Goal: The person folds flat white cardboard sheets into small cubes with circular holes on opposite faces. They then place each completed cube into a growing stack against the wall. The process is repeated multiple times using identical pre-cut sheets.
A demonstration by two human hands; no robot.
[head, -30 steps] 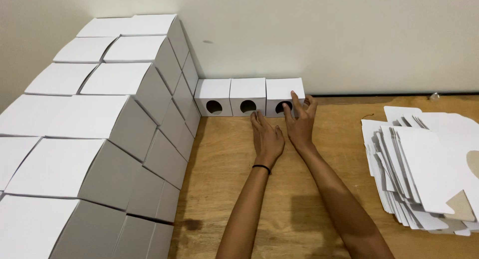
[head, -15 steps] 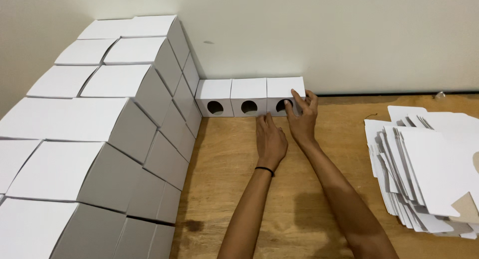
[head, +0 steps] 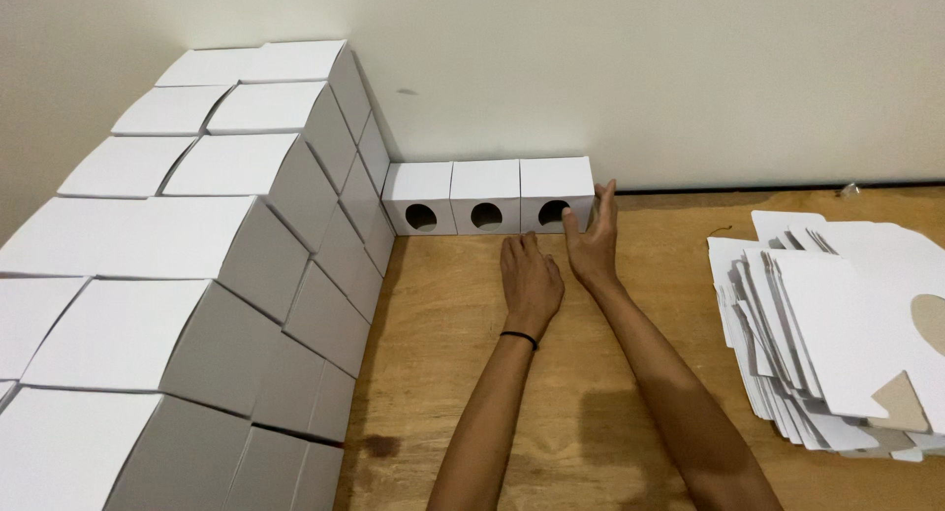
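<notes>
Three small white boxes stand in a row against the wall at the back of the wooden table (head: 591, 393), each with a round hole in its front; the holes show only dark, so I cannot tell what is inside. My right hand (head: 595, 237) lies open, fingers spread against the front and right corner of the rightmost box (head: 557, 194), gripping nothing, while my left hand (head: 531, 283) rests flat and relaxed on the table just before the row. Stacked white boxes (head: 197, 235) rise at left; flat cardboard sheets (head: 837, 324) pile at right.
</notes>
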